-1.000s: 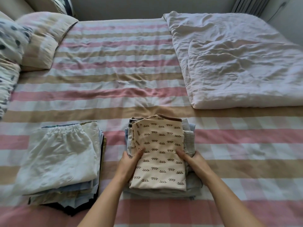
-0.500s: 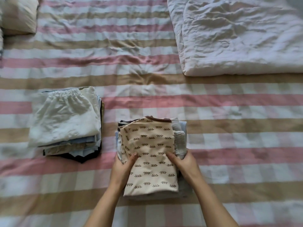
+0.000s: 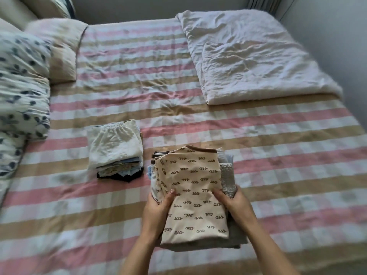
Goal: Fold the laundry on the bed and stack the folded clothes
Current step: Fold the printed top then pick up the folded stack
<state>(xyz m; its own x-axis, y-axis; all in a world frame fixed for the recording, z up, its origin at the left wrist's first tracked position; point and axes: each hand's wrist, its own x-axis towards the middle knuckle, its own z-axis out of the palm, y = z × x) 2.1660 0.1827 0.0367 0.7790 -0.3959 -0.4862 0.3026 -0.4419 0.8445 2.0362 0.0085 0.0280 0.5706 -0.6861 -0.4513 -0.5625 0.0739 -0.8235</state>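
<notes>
Bedroom surface: striped pink, tan and white sheet [image 3: 278, 155] fills the view; a folded white duvet [image 3: 254, 60] lies well beyond and right of the white-topped stack [image 3: 115, 143], and pillows [image 3: 59, 50] lie well beyond and left of it
Change: half a second back the cream-topped pile [image 3: 228, 179] sat just right of the white-topped stack; now it shows larger and nearer the person, with a wider strip of sheet between the two
Meaning: it looks lifted off the sheet and carried, though whether its underside is clear of the bed cannot be told; no loose laundry shows, so folding seems done and only moving or merging the stacks is left
Left hand [image 3: 156, 211]: grasps the pile's left side, thumb pressed on top, fingers hidden beneath
Right hand [image 3: 236, 203]: grasps the right side, thumb on top, fingers curled round the edge
Top garment: cream printed top [image 3: 192, 195], brown squiggle pattern, brown neckband at the far end, folded to a neat rectangle, smooth
Layers below: grey ribbed and pale blue pieces jut out on the right, a grey one at the near edge
White-topped stack: untouched, crinkled white elastic-waist piece on top, blue and dark layers under it
</notes>
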